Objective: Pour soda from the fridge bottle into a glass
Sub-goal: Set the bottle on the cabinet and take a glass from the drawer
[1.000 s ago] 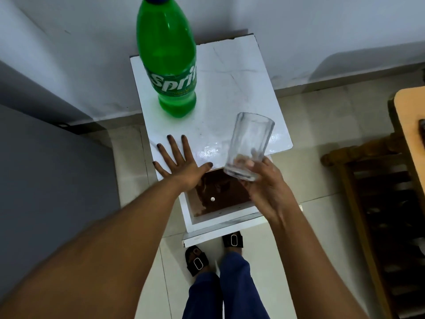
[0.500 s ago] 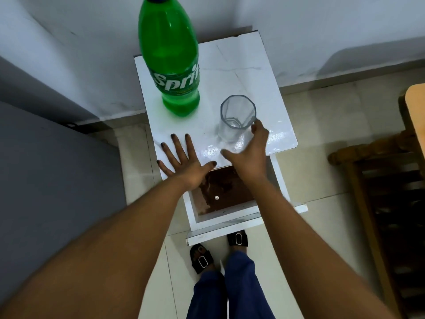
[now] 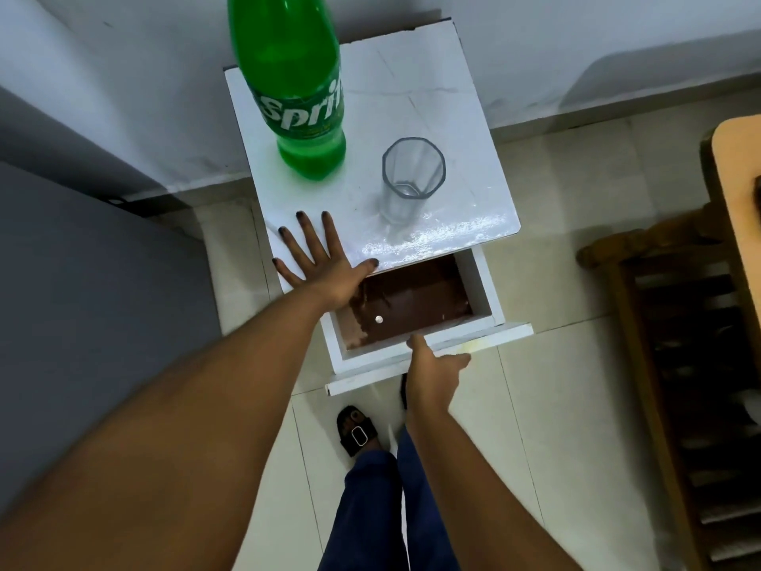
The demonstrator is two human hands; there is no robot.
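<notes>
A green Sprite bottle [image 3: 294, 88] stands upright at the back left of a small white table [image 3: 461, 117]. To its right an empty clear glass [image 3: 409, 179] stands upright on the tabletop, with nothing touching it. My left hand [image 3: 321, 261] lies flat with fingers spread on the table's front left corner. My right hand [image 3: 434, 366] rests on the front panel of the open drawer [image 3: 416, 300] below the tabletop, thumb on its top edge, the fingers hidden behind the panel.
The drawer has a brown bottom with a small white round object [image 3: 378, 319] in it. A grey fridge side [image 3: 82, 302] stands at the left. A wooden chair [image 3: 675, 344] and an orange tabletop [image 3: 741, 158] are at the right. My sandalled feet [image 3: 358, 432] stand below the drawer.
My right hand set the glass down upright on the table, let go of it and moved down to the drawer's front panel. The left hand stayed flat on the table.
</notes>
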